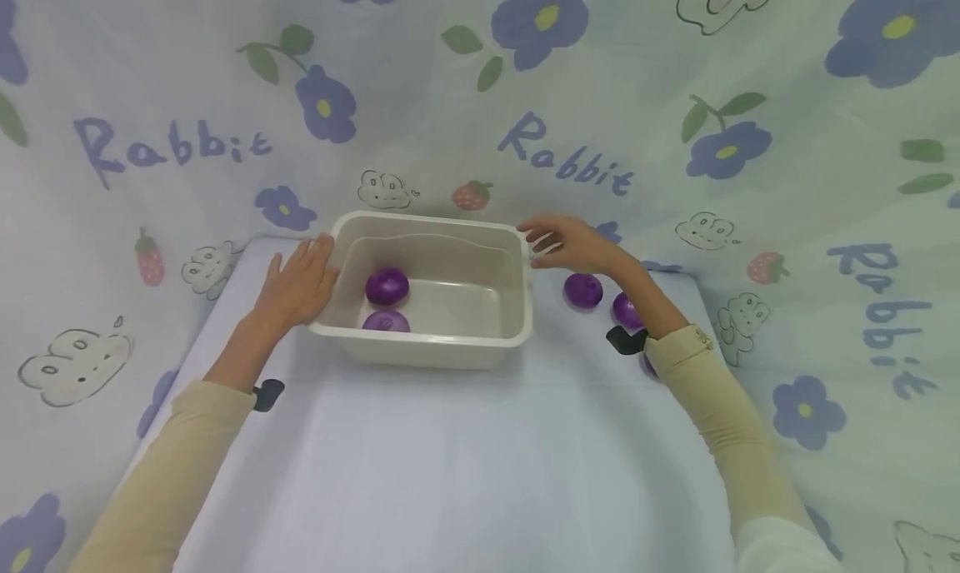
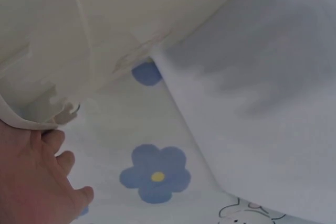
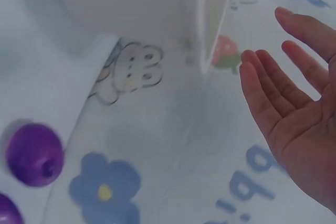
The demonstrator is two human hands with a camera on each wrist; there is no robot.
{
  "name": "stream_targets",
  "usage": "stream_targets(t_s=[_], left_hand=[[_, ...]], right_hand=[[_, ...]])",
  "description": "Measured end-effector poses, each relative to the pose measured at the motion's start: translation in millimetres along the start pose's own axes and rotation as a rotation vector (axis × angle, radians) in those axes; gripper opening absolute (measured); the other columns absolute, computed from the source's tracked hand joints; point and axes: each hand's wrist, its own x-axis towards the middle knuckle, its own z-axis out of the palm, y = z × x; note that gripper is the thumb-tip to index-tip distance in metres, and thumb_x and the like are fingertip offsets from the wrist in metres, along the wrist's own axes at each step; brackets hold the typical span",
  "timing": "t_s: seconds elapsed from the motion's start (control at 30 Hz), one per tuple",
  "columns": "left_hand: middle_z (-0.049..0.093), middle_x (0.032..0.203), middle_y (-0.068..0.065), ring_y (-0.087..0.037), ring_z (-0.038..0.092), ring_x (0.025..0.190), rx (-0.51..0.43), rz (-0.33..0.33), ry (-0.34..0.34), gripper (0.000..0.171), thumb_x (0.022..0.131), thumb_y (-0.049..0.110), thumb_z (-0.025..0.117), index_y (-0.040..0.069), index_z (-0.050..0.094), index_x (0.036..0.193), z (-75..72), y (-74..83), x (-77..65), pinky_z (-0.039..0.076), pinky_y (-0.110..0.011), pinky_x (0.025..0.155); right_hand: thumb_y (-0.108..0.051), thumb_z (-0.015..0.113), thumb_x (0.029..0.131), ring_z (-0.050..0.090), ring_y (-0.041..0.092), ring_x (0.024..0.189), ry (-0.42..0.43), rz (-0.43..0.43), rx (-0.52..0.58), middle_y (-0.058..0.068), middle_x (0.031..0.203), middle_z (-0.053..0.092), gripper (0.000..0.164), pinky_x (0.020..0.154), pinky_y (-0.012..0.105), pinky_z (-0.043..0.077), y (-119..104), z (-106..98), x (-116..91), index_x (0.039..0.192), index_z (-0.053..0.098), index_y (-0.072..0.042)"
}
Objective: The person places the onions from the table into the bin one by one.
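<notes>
Left hand at the left end of a cream plastic bin; fingers reach up to the rim and touch it, slightly parted and not wrapped round anything. Right hand at the far right corner of the same bin; thumb well away from the fingers, nothing held.

Bin stands upright toward the far side of the white desk. Inside, at its left: one dark purple ball and, nearer the front wall, one lighter purple ball, partly hidden by the rim. Right of the bin, below the right forearm: a loose purple ball, a second beside it, a third mostly behind the sleeve.

Head view alone gives the bin's contents. Left wrist view adds the bin's outer wall and the desk edge, with flower-printed cloth beyond. Right wrist view adds the palm and a clear gap between fingertips and bin, which the head view makes look nearly closed; also a dark dimple on one loose ball.
</notes>
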Motion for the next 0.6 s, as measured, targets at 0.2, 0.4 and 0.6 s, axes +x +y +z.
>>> stream_targets(t_s=[0.2, 0.4, 0.6], left_hand=[[0.009, 0.163, -0.024, -0.045, 0.005, 0.148, 0.004, 0.008, 0.001, 0.06, 0.109, 0.029, 0.025, -0.003, 0.009, 0.158, 2.7, -1.9, 1.1, -0.007, -0.067, 0.113], [0.01, 0.163, -0.025, -0.045, 0.005, 0.148, 0.003, 0.008, 0.008, 0.061, 0.109, 0.03, 0.023, -0.004, 0.01, 0.157, 3.3, -1.9, 0.2, -0.006, -0.068, 0.113], [0.01, 0.162, -0.026, -0.046, 0.004, 0.148, 0.0, 0.012, 0.006, 0.06, 0.109, 0.029, 0.023, -0.005, 0.01, 0.157, 2.8, -1.2, 0.6, -0.006, -0.068, 0.112]], right_hand=[[-0.004, 0.072, 0.091, 0.056, 0.043, 0.121, 0.041, 0.067, -0.011, 0.025, 0.134, 0.055, 0.058, 0.1, 0.046, 0.049, 34, -4, -47, 0.144, 0.048, 0.0], [-0.001, 0.072, 0.091, 0.053, 0.044, 0.124, 0.072, 0.115, 0.014, 0.026, 0.133, 0.056, 0.056, 0.103, 0.053, 0.044, 71, -5, -91, 0.142, 0.049, 0.003], [-0.006, 0.075, 0.089, 0.054, 0.046, 0.123, 0.127, 0.179, -0.07, 0.028, 0.132, 0.059, 0.057, 0.103, 0.059, 0.042, 105, -3, -133, 0.14, 0.051, 0.004]])
